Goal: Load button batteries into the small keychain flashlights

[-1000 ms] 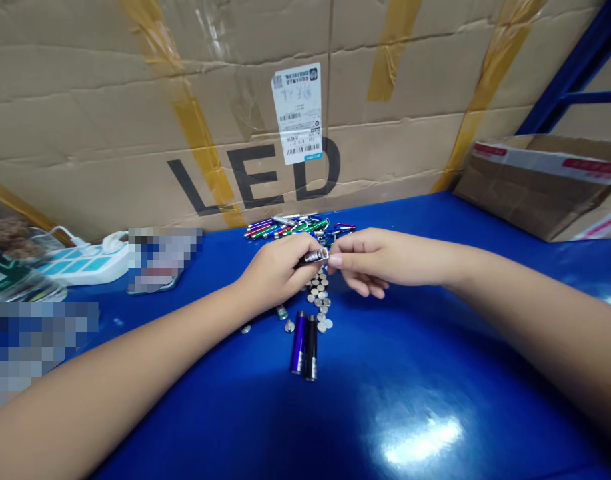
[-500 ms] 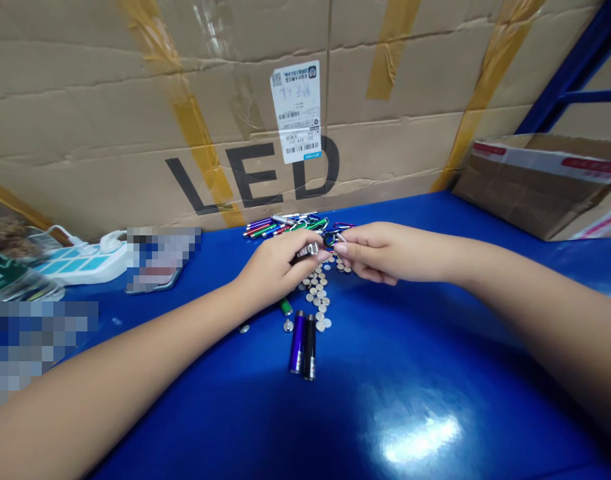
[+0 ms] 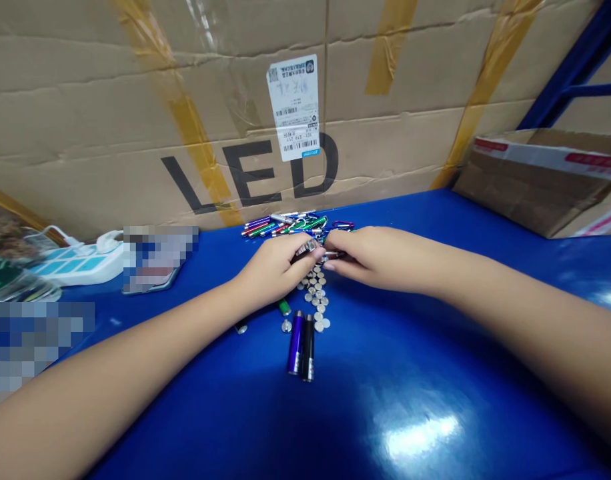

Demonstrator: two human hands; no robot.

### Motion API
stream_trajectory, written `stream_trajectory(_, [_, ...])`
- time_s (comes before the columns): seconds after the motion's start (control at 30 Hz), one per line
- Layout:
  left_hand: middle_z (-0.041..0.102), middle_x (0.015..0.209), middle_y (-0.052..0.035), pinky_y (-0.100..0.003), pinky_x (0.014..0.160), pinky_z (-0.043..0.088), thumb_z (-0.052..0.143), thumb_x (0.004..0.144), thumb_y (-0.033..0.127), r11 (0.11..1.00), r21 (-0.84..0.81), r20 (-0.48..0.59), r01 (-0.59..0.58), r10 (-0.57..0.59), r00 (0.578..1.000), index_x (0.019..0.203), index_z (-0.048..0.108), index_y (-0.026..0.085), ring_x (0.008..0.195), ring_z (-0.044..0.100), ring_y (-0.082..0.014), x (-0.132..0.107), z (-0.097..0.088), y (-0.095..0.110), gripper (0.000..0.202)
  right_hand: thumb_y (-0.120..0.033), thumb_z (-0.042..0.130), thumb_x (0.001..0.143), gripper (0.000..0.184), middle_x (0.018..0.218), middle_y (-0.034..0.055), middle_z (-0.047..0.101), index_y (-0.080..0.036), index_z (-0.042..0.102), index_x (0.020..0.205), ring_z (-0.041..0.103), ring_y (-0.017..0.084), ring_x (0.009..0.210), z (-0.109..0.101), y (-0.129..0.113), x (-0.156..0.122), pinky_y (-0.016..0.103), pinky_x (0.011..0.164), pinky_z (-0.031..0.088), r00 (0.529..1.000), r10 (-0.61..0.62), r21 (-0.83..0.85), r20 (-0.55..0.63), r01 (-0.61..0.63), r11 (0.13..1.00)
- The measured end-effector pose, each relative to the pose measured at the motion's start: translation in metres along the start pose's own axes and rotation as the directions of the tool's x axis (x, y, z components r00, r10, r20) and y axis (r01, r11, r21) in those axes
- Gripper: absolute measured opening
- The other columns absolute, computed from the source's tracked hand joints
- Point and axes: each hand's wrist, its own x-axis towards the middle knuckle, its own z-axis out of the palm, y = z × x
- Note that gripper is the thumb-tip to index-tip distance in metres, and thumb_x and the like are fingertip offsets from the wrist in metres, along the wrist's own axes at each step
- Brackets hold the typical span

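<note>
My left hand (image 3: 270,267) is closed around a small flashlight tube (image 3: 306,248), whose silver end points to the right. Close beside it, my right hand (image 3: 378,253) pinches a thin dark piece with a metallic shine (image 3: 334,254); its kind is not clear, and the fingers cover most of it. Below the hands, several button cells (image 3: 315,295) lie scattered on the blue surface. A purple flashlight tube (image 3: 295,343) and a black flashlight tube (image 3: 308,350) lie side by side nearer to me. A green tube (image 3: 284,307) is partly hidden by my left forearm.
Behind my hands is a pile of colourful mini flashlights (image 3: 265,227) with clips. A large cardboard box (image 3: 245,100) walls off the back. An open carton (image 3: 525,180) sits at the right. On the left are a power strip (image 3: 80,263) and a blurred-out phone-like object (image 3: 160,267).
My right hand has turned and shifted slightly left, closer to my left hand. The metallic piece in its fingers is now more covered. My left hand keeps the flashlight tube.
</note>
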Motion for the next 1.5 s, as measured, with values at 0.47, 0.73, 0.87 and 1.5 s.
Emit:
stream_trajectory(0.47, [0.051, 0.062, 0.002, -0.025, 0.056, 0.037, 0.043, 0.092, 0.039, 0.974, -0.109, -0.088, 0.197, -0.207, 0.974, 0.067, 0.045, 0.018, 0.059, 0.047, -0.0122, 0.003, 0.001, -0.003, 0.033, -0.033, 0.035, 0.1, 0.034, 0.085, 0.0121, 0.068, -0.013, 0.061, 0.094, 0.058, 0.02, 0.071, 0.001, 0.003, 0.0, 0.032, 0.057, 0.025, 0.98, -0.15, -0.347, -0.134, 0.095, 0.933])
stream_trajectory(0.73, [0.053, 0.064, 0.0011, -0.026, 0.058, 0.038, 0.042, 0.093, 0.041, 0.978, -0.083, -0.053, 0.191, -0.196, 0.979, 0.068, 0.049, 0.017, 0.061, 0.048, -0.0132, 0.003, 0.002, -0.002, 0.035, -0.035, 0.029, 0.099, 0.034, 0.064, 0.0057, 0.061, -0.015, 0.056, 0.094, 0.045, 0.016, 0.051, 0.014, 0.007, 0.006, 0.03, 0.051, 0.017, 0.996, -0.045, -0.283, -0.072, 0.023, 0.959])
stream_trajectory(0.87, [0.054, 0.066, 0.0017, -0.025, 0.06, 0.039, 0.045, 0.093, 0.04, 0.97, -0.155, -0.064, 0.188, -0.2, 0.978, 0.071, 0.052, 0.017, 0.063, 0.049, -0.0124, 0.003, 0.0, -0.003, 0.032, -0.038, 0.025, 0.1, 0.033, 0.067, 0.0029, 0.057, -0.018, 0.049, 0.087, 0.045, 0.014, 0.056, 0.014, 0.011, 0.005, 0.027, 0.054, 0.025, 0.99, 0.046, 0.059, -0.131, -0.038, 0.998])
stream_trajectory(1.5, [0.043, 0.056, 0.0035, -0.024, 0.053, 0.031, 0.041, 0.09, 0.031, 0.987, -0.076, -0.008, 0.14, -0.141, 0.99, 0.062, 0.041, 0.018, 0.055, 0.04, -0.0113, 0.002, 0.002, -0.001, 0.031, -0.047, 0.023, 0.099, 0.048, 0.064, 0.0112, 0.066, -0.014, 0.058, 0.097, 0.059, 0.023, 0.057, 0.014, 0.002, 0.006, 0.031, 0.052, 0.013, 0.997, -0.031, -0.432, -0.064, 0.0, 0.902])
